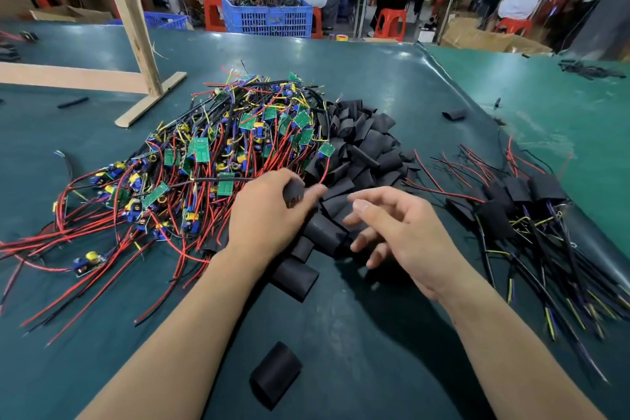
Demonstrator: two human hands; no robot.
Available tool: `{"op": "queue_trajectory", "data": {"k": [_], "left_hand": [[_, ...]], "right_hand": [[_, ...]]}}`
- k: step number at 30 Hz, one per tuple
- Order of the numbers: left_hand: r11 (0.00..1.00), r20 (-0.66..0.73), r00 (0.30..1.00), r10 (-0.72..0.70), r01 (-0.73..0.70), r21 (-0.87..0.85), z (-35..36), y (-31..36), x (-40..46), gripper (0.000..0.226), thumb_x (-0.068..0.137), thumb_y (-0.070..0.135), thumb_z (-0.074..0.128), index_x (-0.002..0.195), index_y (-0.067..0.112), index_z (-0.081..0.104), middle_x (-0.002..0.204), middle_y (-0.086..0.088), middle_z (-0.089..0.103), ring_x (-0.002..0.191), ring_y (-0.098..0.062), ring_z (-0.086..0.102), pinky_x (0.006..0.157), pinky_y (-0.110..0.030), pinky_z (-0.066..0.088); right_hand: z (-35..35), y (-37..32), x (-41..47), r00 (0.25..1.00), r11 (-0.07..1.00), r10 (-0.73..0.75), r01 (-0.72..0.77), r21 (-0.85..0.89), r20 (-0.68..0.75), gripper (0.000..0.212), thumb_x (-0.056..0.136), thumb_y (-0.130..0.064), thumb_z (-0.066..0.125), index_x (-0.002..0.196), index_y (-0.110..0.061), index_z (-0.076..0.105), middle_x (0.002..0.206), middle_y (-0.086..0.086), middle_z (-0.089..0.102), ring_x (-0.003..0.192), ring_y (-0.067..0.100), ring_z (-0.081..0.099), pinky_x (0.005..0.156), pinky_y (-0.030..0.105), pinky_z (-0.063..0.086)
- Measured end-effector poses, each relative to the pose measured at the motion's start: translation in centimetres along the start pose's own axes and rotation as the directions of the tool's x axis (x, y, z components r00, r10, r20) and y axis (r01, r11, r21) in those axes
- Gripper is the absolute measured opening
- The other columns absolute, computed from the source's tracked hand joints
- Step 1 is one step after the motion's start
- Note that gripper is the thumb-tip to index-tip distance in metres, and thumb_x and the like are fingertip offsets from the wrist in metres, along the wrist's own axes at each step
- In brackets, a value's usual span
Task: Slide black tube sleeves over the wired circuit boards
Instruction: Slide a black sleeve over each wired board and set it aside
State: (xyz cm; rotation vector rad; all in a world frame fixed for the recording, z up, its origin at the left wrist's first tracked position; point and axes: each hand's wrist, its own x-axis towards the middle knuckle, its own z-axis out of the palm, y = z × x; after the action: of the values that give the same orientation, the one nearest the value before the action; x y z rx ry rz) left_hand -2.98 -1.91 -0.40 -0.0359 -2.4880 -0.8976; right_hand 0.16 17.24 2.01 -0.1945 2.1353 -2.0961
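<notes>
Head view, single frame. Blue crate beyond the far edge of the green table, filled to the rim with tangled dark wiring. A second blue crate to its left, only partly seen; contents cannot be made out.

On the table: large heap of wired circuit boards, green boards with red and black leads, left of centre. Touching its right flank, a pile of black tube sleeves. Further right, well apart from the pile, a group of sleeved boards with leads trailing toward the near edge. One loose sleeve lies alone near the bottom, between the forearms.

Left hand: fingers curled round a small dark piece at the seam between heap and sleeve pile; what the piece is cannot be told. Right hand: fingers spread and loosely bent, holding nothing, over the near edge of the sleeve pile, just beside the left hand.

Wooden frame stands at upper left.
</notes>
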Motion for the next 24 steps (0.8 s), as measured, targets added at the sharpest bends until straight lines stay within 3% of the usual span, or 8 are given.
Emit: {"op": "queue_trajectory", "data": {"k": [4,7,11,15,17,19,21,24], "left_hand": [[0.988,0.012,0.988,0.152,-0.152,0.036,0.4,0.6,-0.4,0.02,0.089,0.039,0.067,0.087,0.021,0.074,0.081,0.002,0.068,0.081,-0.026,0.065,0.069,-0.037,0.051],[0.959,-0.254,0.931,0.262,-0.281,-0.04,-0.1,1.2,-0.3,0.018,0.093,0.025,0.066,0.085,0.012,0.076,0.069,-0.004,0.062,0.063,-0.028,0.059,0.056,-0.039,0.048],[0.814,-0.395,0.751,0.529,-0.58,-0.012,-1.1,1.8,-0.8,0.016,0.093,0.015,0.066,0.086,0.003,0.075,0.069,-0.008,0.062,0.059,-0.028,0.057,0.055,-0.037,0.05],[0.681,-0.319,0.662,0.678,-0.729,-0.066,-1.2,3.1,-1.9,0.019,0.093,0.018,0.065,0.09,0.003,0.076,0.072,-0.008,0.064,0.06,-0.027,0.059,0.059,-0.03,0.05],[0.71,-0.312,0.726,0.613,-0.68,-0.186,-1.2,3.3,-2.3,0.03,0.095,0.03,0.06,0.089,0.004,0.074,0.073,-0.007,0.063,0.061,-0.022,0.057,0.06,-0.026,0.047],[0.779,-0.296,0.836,0.462,-0.542,-0.315,-1.8,3.0,-2.4,0.036,0.093,0.046,0.058,0.085,0.011,0.063,0.07,-0.004,0.057,0.06,-0.016,0.05,0.06,-0.02,0.041],[0.876,-0.237,0.938,0.254,-0.327,-0.354,-2.2,2.6,-2.2,0.041,0.084,0.056,0.062,0.082,0.017,0.05,0.063,-0.002,0.049,0.054,-0.013,0.042,0.054,-0.018,0.035],[0.924,-0.136,0.989,0.049,-0.096,-0.369,-2.0,2.1,-1.6,0.04,0.08,0.05,0.067,0.082,0.013,0.052,0.057,0.002,0.041,0.051,-0.009,0.036,0.051,-0.023,0.032]], "right_hand": [[-0.1,0.2,0.1,0.997,0.997,-0.072,0.071,-0.033,-0.03,0.011,0.096,-0.016,0.061,0.093,-0.015,0.072,0.078,0.006,0.072,0.055,0.018,0.063,0.039,0.024,0.045],[-0.3,0.3,1.1,0.955,0.953,-0.233,0.187,-0.236,-0.185,0.013,0.095,-0.013,0.062,0.097,-0.024,0.069,0.079,0.001,0.072,0.052,0.015,0.06,0.041,0.024,0.043],[-0.4,-1.0,3.2,0.878,0.698,-0.479,0.361,-0.618,-0.028,0.065,0.088,-0.014,0.071,0.142,-0.037,0.042,0.098,-0.002,0.063,0.065,0.013,0.059,0.069,0.021,0.05],[0.9,-1.5,3.8,0.731,0.458,-0.675,0.521,-0.72,0.1,0.02,0.09,-0.008,0.068,0.109,-0.007,0.072,0.099,0.012,0.068,0.085,0.021,0.063,0.083,0.039,0.052],[1.4,-1.7,3.5,0.689,0.655,-0.7,0.514,-0.554,-0.188,0.009,0.093,-0.008,0.065,0.099,-0.007,0.073,0.091,0.007,0.072,0.084,0.019,0.069,0.079,0.035,0.056],[1.1,-3.0,3.0,0.738,0.836,-0.478,0.549,0.01,-0.476,0.007,0.094,-0.007,0.062,0.098,-0.009,0.069,0.084,0.005,0.074,0.077,0.022,0.073,0.07,0.029,0.059],[-0.4,-4.3,2.6,0.824,0.742,-0.299,0.518,0.425,-0.482,0.003,0.091,-0.006,0.062,0.093,-0.007,0.065,0.082,0.007,0.075,0.076,0.024,0.074,0.065,0.024,0.057],[-2.2,-4.6,1.4,0.936,0.692,-0.207,0.346,0.634,-0.284,0.016,0.081,-0.007,0.062,0.097,-0.008,0.063,0.089,0.009,0.076,0.083,0.02,0.074,0.065,0.017,0.055]]}}
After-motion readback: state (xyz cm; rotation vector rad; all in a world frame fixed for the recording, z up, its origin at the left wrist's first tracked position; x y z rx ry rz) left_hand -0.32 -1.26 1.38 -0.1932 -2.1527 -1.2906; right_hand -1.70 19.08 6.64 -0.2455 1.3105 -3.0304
